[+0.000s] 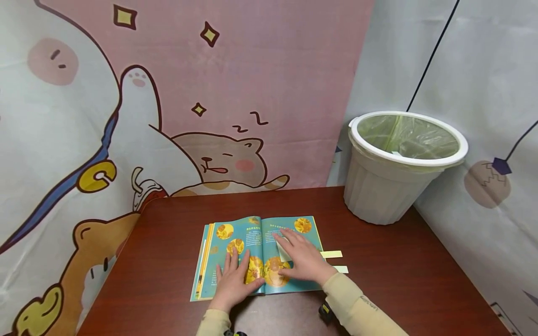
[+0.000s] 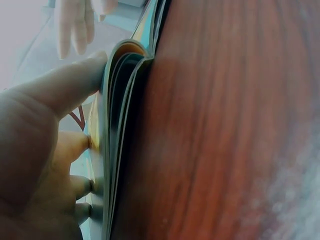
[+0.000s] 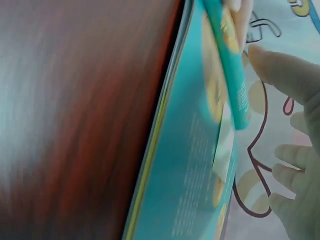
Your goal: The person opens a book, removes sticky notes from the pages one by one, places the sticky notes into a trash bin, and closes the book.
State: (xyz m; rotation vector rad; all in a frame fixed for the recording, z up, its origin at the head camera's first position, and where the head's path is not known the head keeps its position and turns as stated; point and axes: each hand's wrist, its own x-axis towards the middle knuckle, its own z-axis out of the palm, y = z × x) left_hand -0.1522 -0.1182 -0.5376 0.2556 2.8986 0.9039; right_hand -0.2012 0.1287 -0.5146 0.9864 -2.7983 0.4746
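Note:
An open book [image 1: 248, 280] with teal pages and yellow flower pictures lies on the table. My left hand [image 1: 233, 282] rests on the left page with its fingers spread, the thumb reaching to the central fold. In the left wrist view that thumb [image 2: 75, 82] presses near the curved spine side of the pages. Over the right page is my right hand [image 1: 303, 257], fingers extended; the right wrist view shows it apart from the paper. A pale paper slip [image 3: 224, 145] sits on the right page, partly covered by the right hand in the head view.
Two pale yellow strips [image 1: 332, 254] stick out from the book's right edge. A white bin [image 1: 374, 186] with a plastic liner stands at the table's back right. Cartoon-printed cloth [image 1: 269, 70] hangs behind the brown table [image 1: 391, 280].

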